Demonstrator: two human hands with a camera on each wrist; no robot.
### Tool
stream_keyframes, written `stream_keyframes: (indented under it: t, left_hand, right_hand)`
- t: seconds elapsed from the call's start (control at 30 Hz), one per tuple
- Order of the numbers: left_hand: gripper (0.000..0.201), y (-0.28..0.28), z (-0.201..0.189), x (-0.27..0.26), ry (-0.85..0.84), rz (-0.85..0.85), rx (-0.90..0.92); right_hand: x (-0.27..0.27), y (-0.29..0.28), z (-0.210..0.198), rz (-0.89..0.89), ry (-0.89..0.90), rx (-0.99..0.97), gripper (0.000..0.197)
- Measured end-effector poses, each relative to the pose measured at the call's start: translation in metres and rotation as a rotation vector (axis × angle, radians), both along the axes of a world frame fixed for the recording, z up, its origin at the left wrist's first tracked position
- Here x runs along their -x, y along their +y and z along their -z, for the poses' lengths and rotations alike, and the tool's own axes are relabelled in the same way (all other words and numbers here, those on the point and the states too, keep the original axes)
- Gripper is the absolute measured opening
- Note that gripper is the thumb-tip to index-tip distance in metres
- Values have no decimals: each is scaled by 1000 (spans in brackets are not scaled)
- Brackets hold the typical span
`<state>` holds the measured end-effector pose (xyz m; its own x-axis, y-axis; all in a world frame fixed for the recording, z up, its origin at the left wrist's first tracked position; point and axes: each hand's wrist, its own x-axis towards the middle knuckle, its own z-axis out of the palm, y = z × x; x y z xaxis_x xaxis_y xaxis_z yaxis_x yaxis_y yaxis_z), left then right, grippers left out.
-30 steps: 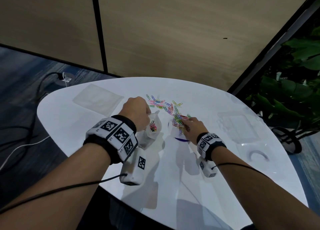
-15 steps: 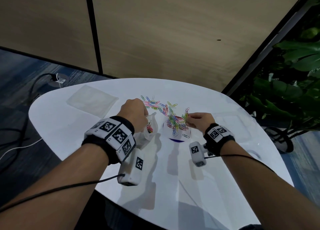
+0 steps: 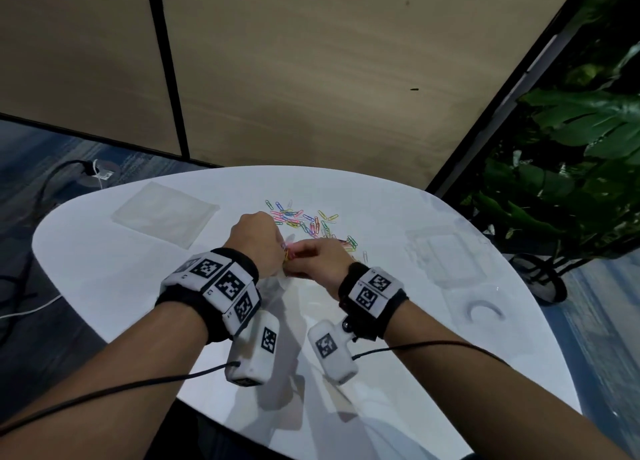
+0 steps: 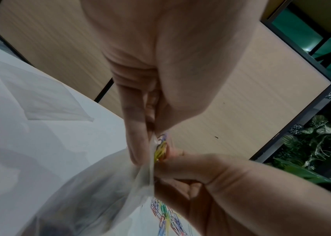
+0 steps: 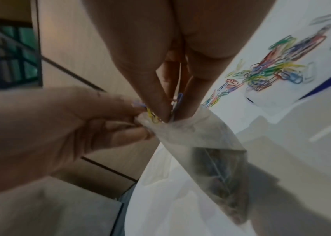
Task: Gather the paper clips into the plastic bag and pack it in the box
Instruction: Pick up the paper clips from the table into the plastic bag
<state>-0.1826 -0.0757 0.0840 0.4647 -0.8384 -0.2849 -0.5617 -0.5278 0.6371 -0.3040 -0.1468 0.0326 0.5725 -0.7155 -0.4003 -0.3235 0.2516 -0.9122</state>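
Colourful paper clips [image 3: 304,221] lie scattered on the white table [image 3: 104,269], just beyond my hands. My left hand [image 3: 258,237] pinches the mouth of a clear plastic bag [image 4: 92,191], which hangs down with some clips inside. My right hand [image 3: 322,260] touches the left one and pinches a small bunch of clips [image 5: 154,117] at the bag's [image 5: 211,151] opening. In the left wrist view the yellow and blue clips [image 4: 160,151] sit right at the bag's rim. A clear plastic box [image 3: 443,255] stands to the right.
A stack of spare clear bags [image 3: 162,213] lies flat at the far left. Nearer on the right is another clear piece with a white arc [image 3: 483,309]. Some clips rest on a white sheet with a blue edge [image 5: 322,79]. A plant [image 3: 571,147] stands beyond the right edge.
My right hand has left the clip pile and moved left to the bag's mouth, carrying clips. The left hand has kept holding the bag, lifted slightly.
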Motion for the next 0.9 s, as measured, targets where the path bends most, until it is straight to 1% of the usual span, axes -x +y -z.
stream_keyframes:
  t: [0.07,0.17,0.2,0.23,0.27,0.47,0.53,0.67,0.8,0.9]
  left_hand:
    - [18,0,2,0,0,4,3]
    - [18,-2,4,0,13,10,17]
    - [19,-2,5,0,16,10,19]
    - [19,-2,5,-1,16,10,21]
    - [19,-2,4,-2,16,9,21]
    - [22,1,2,-5,-4,2,12]
    - [21,1,4,-6,-2,-4,11]
    - [20,-1,5,-5,30,-13,27]
    - [22,-2,3,-3,6,-4,17]
    - [23,-3,4,-4,9,-7,22]
  right_hand:
    - [-5,4,6,-25,113,144,30]
    - [-12,6,6,-15,258,371,18]
    - [-14,7,4,-27,299,446,16]
    - [-15,9,1,-46,337,502,19]
    - [-16,12,-2,-61,356,523,22]
    - [-22,17,-4,-147,381,479,33]
    - [-22,17,-7,-159,385,487,31]
    - [-22,12,-9,-172,456,620,26]
    - [-23,10,-11,-267,499,575,27]
    - [-18,6,-15,-274,450,618,22]
